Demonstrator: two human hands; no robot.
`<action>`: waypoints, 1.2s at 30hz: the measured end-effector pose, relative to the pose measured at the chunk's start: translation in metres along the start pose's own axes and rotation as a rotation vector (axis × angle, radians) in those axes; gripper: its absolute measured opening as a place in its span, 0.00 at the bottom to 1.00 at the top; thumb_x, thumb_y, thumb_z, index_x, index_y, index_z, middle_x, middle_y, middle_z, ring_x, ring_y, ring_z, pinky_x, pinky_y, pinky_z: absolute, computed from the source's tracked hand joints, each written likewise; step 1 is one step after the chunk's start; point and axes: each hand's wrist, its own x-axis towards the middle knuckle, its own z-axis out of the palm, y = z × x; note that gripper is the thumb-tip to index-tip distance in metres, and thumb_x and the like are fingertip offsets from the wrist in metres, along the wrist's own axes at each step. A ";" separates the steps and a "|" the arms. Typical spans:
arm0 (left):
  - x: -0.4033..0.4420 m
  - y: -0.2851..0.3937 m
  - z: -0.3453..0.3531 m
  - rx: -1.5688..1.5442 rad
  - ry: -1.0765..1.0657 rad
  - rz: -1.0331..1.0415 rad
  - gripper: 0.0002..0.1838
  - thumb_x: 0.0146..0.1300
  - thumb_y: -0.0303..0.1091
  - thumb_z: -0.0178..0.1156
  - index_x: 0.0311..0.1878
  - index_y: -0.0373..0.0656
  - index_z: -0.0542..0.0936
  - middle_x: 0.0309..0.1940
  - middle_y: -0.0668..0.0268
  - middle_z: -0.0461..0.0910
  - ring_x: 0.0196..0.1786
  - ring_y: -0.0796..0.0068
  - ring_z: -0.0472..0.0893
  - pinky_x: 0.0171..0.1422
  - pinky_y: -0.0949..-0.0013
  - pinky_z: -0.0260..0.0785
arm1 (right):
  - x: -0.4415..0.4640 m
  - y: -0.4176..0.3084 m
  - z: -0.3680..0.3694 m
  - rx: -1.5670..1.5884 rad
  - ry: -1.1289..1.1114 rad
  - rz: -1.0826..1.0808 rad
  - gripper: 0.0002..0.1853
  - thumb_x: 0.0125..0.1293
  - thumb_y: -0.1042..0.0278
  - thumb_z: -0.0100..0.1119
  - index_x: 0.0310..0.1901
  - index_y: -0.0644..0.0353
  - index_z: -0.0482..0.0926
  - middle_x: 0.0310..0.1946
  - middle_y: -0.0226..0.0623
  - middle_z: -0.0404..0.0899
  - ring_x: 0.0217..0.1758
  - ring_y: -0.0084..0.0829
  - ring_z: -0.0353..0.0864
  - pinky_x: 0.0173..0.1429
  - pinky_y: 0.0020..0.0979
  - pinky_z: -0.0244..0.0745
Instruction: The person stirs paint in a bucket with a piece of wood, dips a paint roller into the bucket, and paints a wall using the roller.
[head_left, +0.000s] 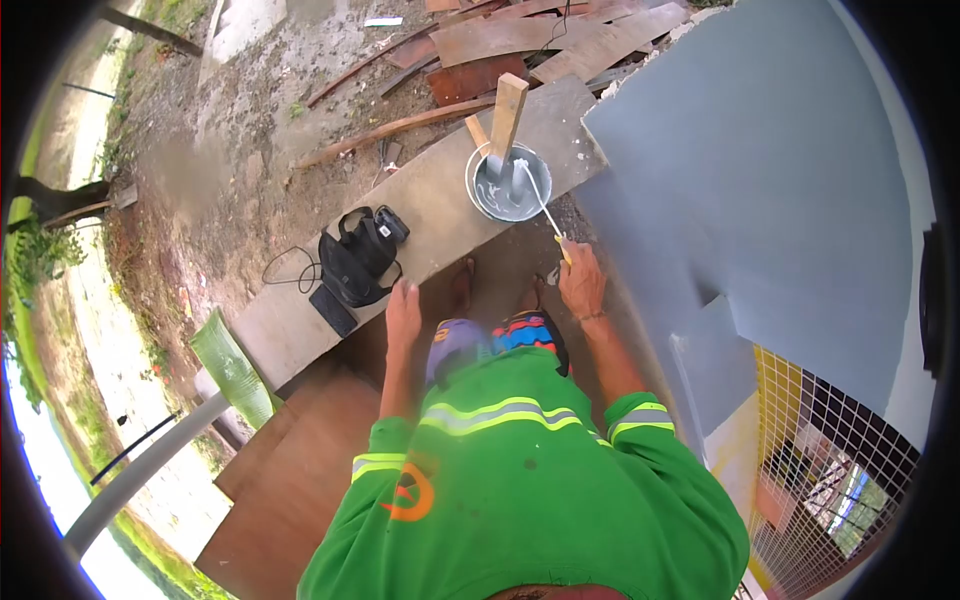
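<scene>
My right hand (582, 279) is closed around the yellow handle of a paint roller (546, 212). The roller's thin white rod runs up into a bucket (474, 196), where its paint-coated end sits against the grey paint (510, 203) inside. Two wooden sticks (508, 112) also stand in the bucket and lean on its far rim. My left hand (403, 312) hangs in front of the ledge with its fingers curled, and I see nothing in it. Just beyond it, a black bag (350, 262) lies on the concrete ledge (430, 225).
A grey-painted wall (770, 160) rises close on my right, with a white metal grid (800, 500) below it. Broken boards (480, 75) are piled beyond the ledge. A green leaf-like strip (235, 365), a grey pole (145, 475) and brown panels (295, 470) are on my left.
</scene>
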 end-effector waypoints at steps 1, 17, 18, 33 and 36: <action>0.038 0.051 0.013 0.017 0.045 0.217 0.28 0.76 0.46 0.52 0.70 0.35 0.69 0.64 0.45 0.75 0.67 0.48 0.74 0.72 0.56 0.65 | -0.002 0.000 0.002 -0.001 -0.013 0.019 0.20 0.63 0.75 0.59 0.57 0.51 0.76 0.45 0.41 0.75 0.50 0.49 0.78 0.51 0.48 0.76; 0.212 0.349 0.087 0.658 -0.016 1.090 0.19 0.65 0.35 0.58 0.59 0.51 0.74 0.50 0.56 0.77 0.52 0.51 0.80 0.51 0.51 0.76 | -0.039 0.001 0.036 0.129 0.180 0.195 0.24 0.64 0.73 0.62 0.61 0.49 0.73 0.47 0.36 0.75 0.53 0.44 0.79 0.50 0.45 0.80; 0.203 0.345 0.065 0.657 -0.047 0.979 0.19 0.65 0.38 0.61 0.59 0.50 0.74 0.49 0.54 0.76 0.52 0.49 0.80 0.52 0.48 0.76 | -0.042 0.004 0.039 0.146 0.205 0.182 0.24 0.64 0.73 0.62 0.62 0.49 0.73 0.46 0.36 0.75 0.53 0.43 0.79 0.50 0.45 0.80; 0.145 0.251 -0.009 0.452 0.204 0.588 0.26 0.66 0.45 0.63 0.61 0.38 0.71 0.55 0.46 0.77 0.55 0.41 0.79 0.56 0.46 0.72 | -0.045 0.005 0.047 0.175 0.285 0.098 0.20 0.66 0.73 0.59 0.60 0.49 0.78 0.42 0.35 0.74 0.48 0.41 0.80 0.46 0.43 0.80; 0.142 0.257 -0.020 0.482 0.155 0.576 0.28 0.68 0.46 0.62 0.65 0.40 0.70 0.58 0.46 0.76 0.59 0.42 0.78 0.60 0.47 0.72 | -0.042 -0.001 0.033 0.213 0.264 0.120 0.20 0.65 0.72 0.58 0.59 0.48 0.78 0.42 0.36 0.75 0.47 0.42 0.80 0.46 0.44 0.80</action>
